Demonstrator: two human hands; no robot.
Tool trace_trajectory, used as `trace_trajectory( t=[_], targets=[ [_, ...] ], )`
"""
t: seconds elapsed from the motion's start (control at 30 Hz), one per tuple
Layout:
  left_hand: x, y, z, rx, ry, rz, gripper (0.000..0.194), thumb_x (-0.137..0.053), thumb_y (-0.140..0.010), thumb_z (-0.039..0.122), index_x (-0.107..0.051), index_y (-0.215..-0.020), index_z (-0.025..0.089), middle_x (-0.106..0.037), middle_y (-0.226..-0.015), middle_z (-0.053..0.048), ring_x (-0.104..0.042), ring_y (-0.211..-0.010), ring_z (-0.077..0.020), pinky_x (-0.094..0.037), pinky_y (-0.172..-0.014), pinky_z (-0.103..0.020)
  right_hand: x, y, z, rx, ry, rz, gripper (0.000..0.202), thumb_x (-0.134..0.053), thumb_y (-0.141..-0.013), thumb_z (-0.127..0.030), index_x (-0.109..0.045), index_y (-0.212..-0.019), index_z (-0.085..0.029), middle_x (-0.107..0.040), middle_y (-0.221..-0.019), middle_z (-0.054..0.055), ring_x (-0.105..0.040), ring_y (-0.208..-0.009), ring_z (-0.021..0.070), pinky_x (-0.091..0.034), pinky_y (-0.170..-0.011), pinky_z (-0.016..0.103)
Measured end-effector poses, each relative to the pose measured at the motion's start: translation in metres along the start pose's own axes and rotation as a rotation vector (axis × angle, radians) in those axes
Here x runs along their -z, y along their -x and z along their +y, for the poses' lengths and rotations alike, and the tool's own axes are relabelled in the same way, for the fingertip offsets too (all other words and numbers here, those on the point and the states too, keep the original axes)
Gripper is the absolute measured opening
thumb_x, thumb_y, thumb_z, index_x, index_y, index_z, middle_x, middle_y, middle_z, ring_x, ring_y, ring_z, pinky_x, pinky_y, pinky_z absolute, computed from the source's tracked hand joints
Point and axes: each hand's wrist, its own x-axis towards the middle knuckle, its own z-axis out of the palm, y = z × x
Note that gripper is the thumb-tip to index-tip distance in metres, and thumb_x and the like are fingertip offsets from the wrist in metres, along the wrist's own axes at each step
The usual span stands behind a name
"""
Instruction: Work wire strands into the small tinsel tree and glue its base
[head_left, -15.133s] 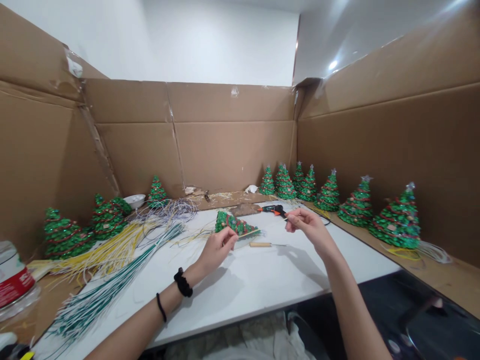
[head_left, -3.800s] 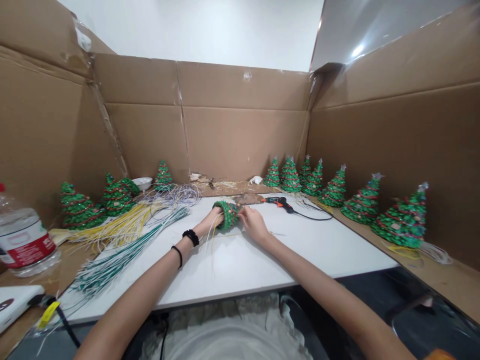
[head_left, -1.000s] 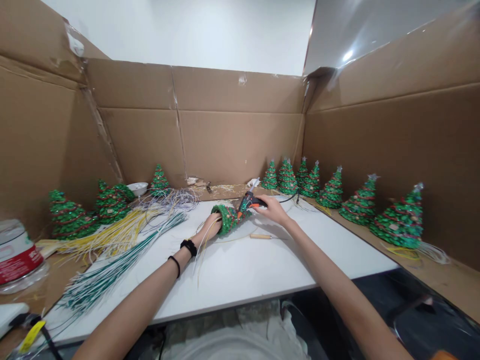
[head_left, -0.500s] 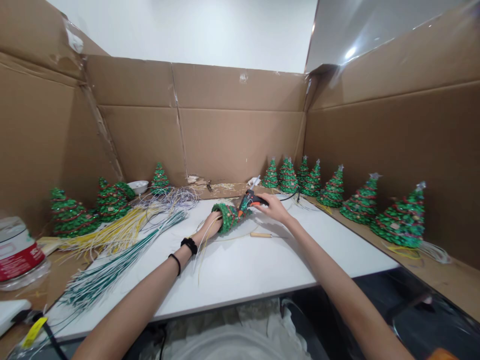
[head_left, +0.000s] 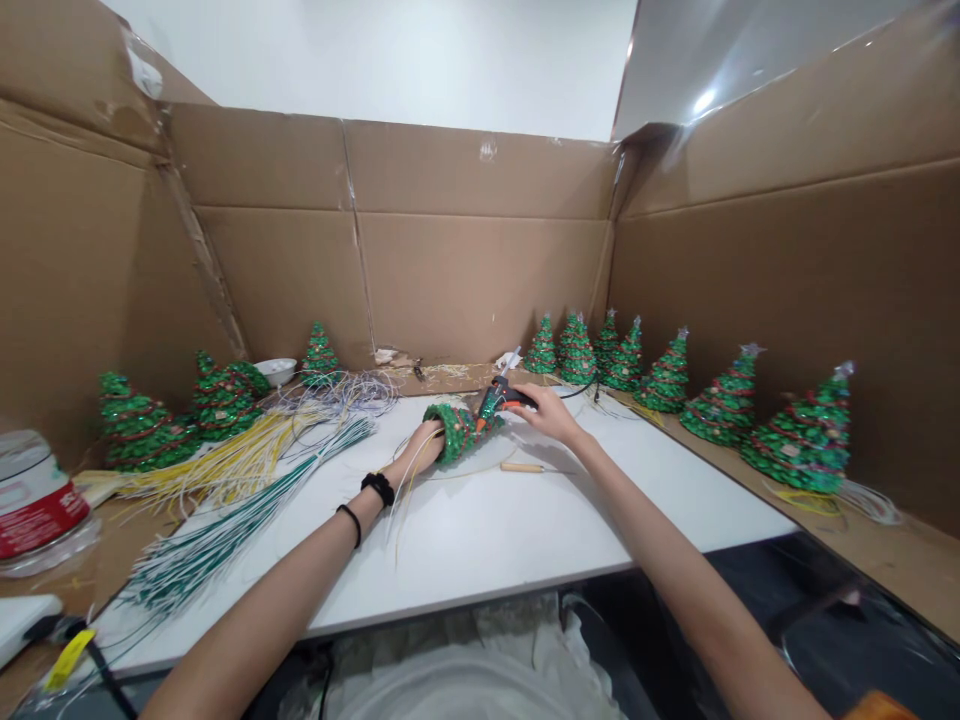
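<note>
My left hand [head_left: 417,452] grips the open base of a small green beaded Christmas tree [head_left: 459,428] that lies on its side on the white table [head_left: 480,530]. Thin yellow strands trail from that hand toward me. My right hand [head_left: 546,412] holds an orange and black glue gun [head_left: 504,396], its nozzle against the tip end of the tree. A cord runs from the gun toward the back right.
A wooden-handled awl [head_left: 525,467] lies just right of the tree. Bundles of yellow [head_left: 225,462] and green strands [head_left: 225,535] cover the table's left. Finished trees line the right ledge [head_left: 720,400] and left ledge [head_left: 142,430]. A water bottle [head_left: 34,505] stands far left. Cardboard walls surround the table.
Since a few seconds ago my right hand has picked up the glue gun and brought it to the tree's tip. Over the last second both hands have stayed almost still.
</note>
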Motion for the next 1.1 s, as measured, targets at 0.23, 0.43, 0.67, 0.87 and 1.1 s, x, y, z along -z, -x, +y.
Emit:
trace_trajectory(
  t=[0.23, 0.43, 0.67, 0.87, 1.1],
  targets=[
    [-0.0004, -0.0004, -0.0010, -0.003, 0.000, -0.002, 0.025, -0.044, -0.072, 0.013, -0.069, -0.075, 0.012, -0.071, -0.088, -0.010, -0.061, -0.086, -0.0227, -0.046, -0.083, -0.032, -0.0012, -0.0002, 0.0014, -0.003, 0.029, 0.003, 0.035, -0.059, -0.082, -0.034, -0.060, -0.113, -0.017, -0.067, -0.107, 0.012, -0.063, -0.095, 0.0257, -0.047, -0.080, 0.036],
    [0.0002, 0.0004, 0.0012, -0.002, -0.008, -0.001, 0.026, -0.044, -0.071, 0.011, -0.070, -0.077, 0.012, -0.072, -0.087, -0.009, -0.061, -0.086, -0.0228, -0.046, -0.083, -0.032, -0.0010, -0.0007, 0.0015, 0.005, 0.031, 0.011, 0.035, -0.060, -0.082, -0.036, -0.061, -0.113, -0.019, -0.068, -0.106, 0.011, -0.063, -0.095, 0.0259, -0.047, -0.079, 0.036],
    [-0.0003, 0.0005, 0.0016, 0.007, 0.000, 0.000, 0.026, -0.044, -0.072, 0.013, -0.070, -0.077, 0.012, -0.072, -0.085, -0.008, -0.060, -0.085, -0.0220, -0.047, -0.081, -0.031, -0.0004, -0.0010, 0.0001, 0.001, 0.042, 0.016, 0.036, -0.060, -0.081, -0.037, -0.061, -0.112, -0.019, -0.068, -0.106, 0.011, -0.063, -0.095, 0.0255, -0.047, -0.080, 0.036],
    [-0.0003, 0.0009, 0.0014, 0.001, -0.002, 0.003, 0.025, -0.045, -0.072, 0.013, -0.070, -0.076, 0.012, -0.071, -0.088, -0.009, -0.061, -0.086, -0.0227, -0.046, -0.083, -0.032, 0.0006, -0.0016, -0.0029, -0.009, 0.057, 0.020, 0.035, -0.060, -0.080, -0.035, -0.062, -0.110, -0.017, -0.068, -0.104, 0.011, -0.064, -0.094, 0.0249, -0.048, -0.079, 0.035],
    [-0.0010, 0.0004, -0.0025, -0.008, 0.028, -0.003, 0.025, -0.046, -0.075, 0.016, -0.070, -0.081, 0.012, -0.071, -0.088, -0.009, -0.061, -0.083, -0.0215, -0.048, -0.081, -0.031, 0.0017, -0.0012, 0.0000, -0.013, 0.061, 0.022, 0.034, -0.060, -0.077, -0.032, -0.064, -0.107, -0.016, -0.069, -0.101, 0.011, -0.064, -0.091, 0.0250, -0.049, -0.078, 0.036]
  ],
)
